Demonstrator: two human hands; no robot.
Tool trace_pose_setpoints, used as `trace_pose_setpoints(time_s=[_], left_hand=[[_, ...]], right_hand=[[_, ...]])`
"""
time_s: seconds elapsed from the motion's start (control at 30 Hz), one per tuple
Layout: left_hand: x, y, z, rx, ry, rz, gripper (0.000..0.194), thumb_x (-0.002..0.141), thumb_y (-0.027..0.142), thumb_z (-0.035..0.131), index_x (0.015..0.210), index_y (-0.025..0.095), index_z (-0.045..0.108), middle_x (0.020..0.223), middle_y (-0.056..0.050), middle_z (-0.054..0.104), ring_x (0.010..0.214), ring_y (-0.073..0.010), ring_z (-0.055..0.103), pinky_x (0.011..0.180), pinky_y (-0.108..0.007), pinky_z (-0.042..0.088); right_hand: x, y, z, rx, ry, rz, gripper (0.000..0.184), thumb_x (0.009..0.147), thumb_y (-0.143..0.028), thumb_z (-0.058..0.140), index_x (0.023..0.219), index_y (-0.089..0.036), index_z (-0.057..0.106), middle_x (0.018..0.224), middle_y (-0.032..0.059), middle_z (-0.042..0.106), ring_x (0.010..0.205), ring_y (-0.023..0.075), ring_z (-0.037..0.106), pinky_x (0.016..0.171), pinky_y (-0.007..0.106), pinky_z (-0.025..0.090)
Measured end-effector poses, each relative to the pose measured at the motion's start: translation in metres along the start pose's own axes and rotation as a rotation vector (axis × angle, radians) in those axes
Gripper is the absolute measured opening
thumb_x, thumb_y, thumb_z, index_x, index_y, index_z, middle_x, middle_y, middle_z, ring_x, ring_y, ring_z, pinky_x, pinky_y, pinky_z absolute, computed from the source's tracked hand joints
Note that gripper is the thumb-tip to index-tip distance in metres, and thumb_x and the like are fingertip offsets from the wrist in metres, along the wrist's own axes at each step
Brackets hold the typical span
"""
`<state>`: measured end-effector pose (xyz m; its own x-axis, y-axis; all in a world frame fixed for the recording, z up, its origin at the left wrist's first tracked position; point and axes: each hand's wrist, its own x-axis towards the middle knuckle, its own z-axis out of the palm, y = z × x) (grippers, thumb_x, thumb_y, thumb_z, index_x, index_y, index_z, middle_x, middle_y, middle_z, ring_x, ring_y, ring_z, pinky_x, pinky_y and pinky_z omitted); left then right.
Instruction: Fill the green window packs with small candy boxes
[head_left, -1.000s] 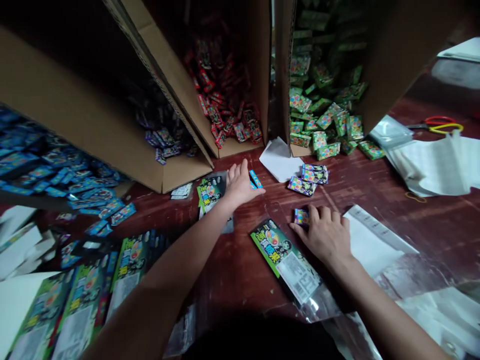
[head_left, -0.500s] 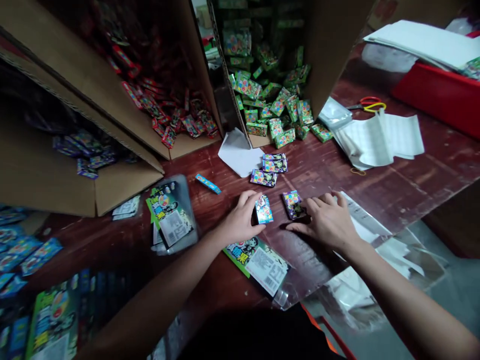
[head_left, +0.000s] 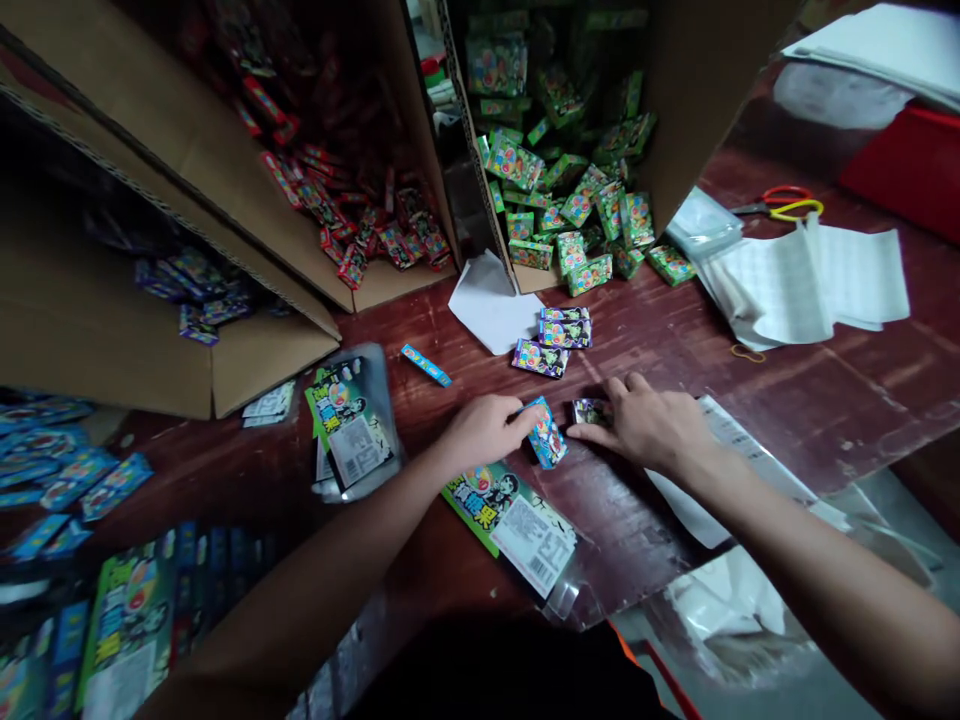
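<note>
Between the thumb and fingers of my left hand [head_left: 491,430] is a small blue candy box [head_left: 547,436], tilted over the table. My right hand [head_left: 649,420] closes its thumb and fingers on a small purple candy box [head_left: 591,411], partly hidden by them. Just in front of me lies a clear bag with a green and black printed card [head_left: 510,515], its top edge near my left wrist. Beyond my hands, several purple candy boxes [head_left: 551,343] lie together. One more narrow blue box [head_left: 426,365] rests by itself to the left.
Open cartons hold green boxes [head_left: 589,200], red boxes [head_left: 375,235] and purple boxes [head_left: 199,295]. More bagged cards [head_left: 349,430] and blue boxes [head_left: 67,480] lie at left. Scissors [head_left: 787,205], paper sheets [head_left: 817,285] and a red bin [head_left: 907,170] are at right.
The blue box in my left hand has turned and shifted slightly right. My right fingers have closed on the purple box and tipped it. The camera view has moved slightly.
</note>
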<state>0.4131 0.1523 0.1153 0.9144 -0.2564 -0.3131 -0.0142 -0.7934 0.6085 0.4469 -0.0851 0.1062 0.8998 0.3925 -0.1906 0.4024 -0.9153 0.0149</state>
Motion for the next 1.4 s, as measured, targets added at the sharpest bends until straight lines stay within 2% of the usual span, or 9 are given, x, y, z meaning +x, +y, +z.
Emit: trace_pose_setpoints(time_s=[0.17, 0.27, 0.37, 0.5, 0.63, 0.87, 1.1, 1.23, 1.4], left_hand=[[0.005, 0.005, -0.012, 0.319, 0.104, -0.077, 0.061, 0.088, 0.071, 0.047, 0.060, 0.018, 0.063, 0.059, -0.009, 0.064, 0.067, -0.0244, 0.064, 0.069, -0.035, 0.042], [0.001, 0.007, -0.022, 0.463, 0.119, 0.330, 0.027, 0.086, 0.043, 0.063, 0.097, 0.019, 0.069, 0.107, -0.011, 0.072, 0.107, -0.0303, 0.063, 0.096, -0.043, 0.041], [0.003, 0.006, -0.025, 0.462, -0.080, 0.632, 0.036, 0.082, 0.015, 0.058, 0.117, 0.023, 0.064, 0.128, -0.007, 0.065, 0.123, -0.0262, 0.056, 0.109, -0.044, 0.031], [0.004, 0.004, -0.004, 0.586, 0.039, 0.355, 0.028, 0.094, 0.018, 0.050, 0.119, 0.021, 0.063, 0.102, -0.009, 0.066, 0.096, -0.0257, 0.065, 0.092, -0.042, 0.043], [-0.009, 0.010, 0.023, 0.405, 0.224, 0.042, 0.064, 0.089, 0.032, 0.064, 0.147, 0.021, 0.040, 0.129, -0.013, 0.057, 0.101, -0.0285, 0.067, 0.085, -0.039, 0.051], [-0.011, 0.008, 0.009, 0.087, 0.089, 0.150, 0.088, 0.080, 0.019, 0.061, 0.158, 0.023, 0.020, 0.165, -0.012, 0.022, 0.125, -0.0321, 0.058, 0.102, -0.041, 0.051], [-0.009, 0.003, -0.004, 0.294, 0.014, 0.164, 0.057, 0.085, 0.030, 0.065, 0.140, 0.025, 0.049, 0.139, -0.008, 0.053, 0.108, -0.0282, 0.066, 0.094, -0.040, 0.055], [0.015, -0.006, -0.046, 0.319, 0.166, 0.162, 0.056, 0.087, 0.045, 0.067, 0.137, 0.025, 0.052, 0.138, -0.007, 0.054, 0.114, -0.0257, 0.063, 0.099, -0.036, 0.053], [0.101, -0.044, -0.137, 0.637, 0.419, -0.130, 0.032, 0.096, 0.034, 0.052, 0.123, 0.021, 0.063, 0.120, -0.011, 0.065, 0.116, -0.0296, 0.062, 0.098, -0.040, 0.051]], right_hand=[[-0.010, -0.001, -0.005, 0.017, -0.114, 0.142, 0.066, 0.097, -0.069, 0.032, 0.105, -0.013, 0.066, 0.074, 0.0197, 0.072, 0.073, 0.0358, 0.073, 0.063, 0.041, 0.051], [-0.018, 0.012, -0.006, 0.129, -0.045, -0.108, 0.058, 0.095, -0.054, 0.051, 0.139, -0.017, 0.052, 0.119, 0.0215, 0.070, 0.107, 0.0367, 0.068, 0.082, 0.046, 0.053], [-0.022, 0.020, 0.002, 0.241, 0.013, -0.454, 0.085, 0.086, -0.038, 0.063, 0.160, -0.023, 0.022, 0.161, 0.0153, 0.034, 0.143, 0.0362, 0.039, 0.106, 0.051, 0.042], [-0.023, 0.018, 0.018, 0.305, 0.037, -0.397, 0.077, 0.085, -0.038, 0.067, 0.152, -0.015, 0.039, 0.149, 0.0199, 0.047, 0.130, 0.0352, 0.048, 0.104, 0.051, 0.044], [-0.027, 0.009, 0.023, 0.403, 0.057, -0.367, 0.083, 0.084, -0.040, 0.069, 0.154, -0.015, 0.033, 0.140, 0.0192, 0.053, 0.121, 0.0342, 0.051, 0.101, 0.051, 0.047], [-0.014, -0.001, 0.028, 0.605, 0.070, -0.416, 0.113, 0.086, -0.030, 0.069, 0.160, -0.022, -0.016, 0.159, 0.0162, 0.035, 0.137, 0.0337, 0.040, 0.107, 0.052, 0.043], [-0.002, 0.001, 0.027, 0.641, 0.068, -0.486, 0.118, 0.083, -0.033, 0.075, 0.160, -0.021, -0.013, 0.160, 0.0198, 0.031, 0.146, 0.0354, 0.033, 0.113, 0.052, 0.040], [0.028, 0.032, -0.005, 0.601, 0.221, -0.499, 0.112, 0.084, -0.052, 0.073, 0.162, -0.023, -0.002, 0.160, 0.0191, 0.031, 0.143, 0.0355, 0.037, 0.113, 0.053, 0.039], [0.132, 0.056, -0.049, 0.423, 0.380, -0.471, 0.098, 0.084, -0.062, 0.068, 0.159, -0.019, 0.021, 0.153, 0.0183, 0.042, 0.138, 0.0373, 0.042, 0.112, 0.054, 0.040]])
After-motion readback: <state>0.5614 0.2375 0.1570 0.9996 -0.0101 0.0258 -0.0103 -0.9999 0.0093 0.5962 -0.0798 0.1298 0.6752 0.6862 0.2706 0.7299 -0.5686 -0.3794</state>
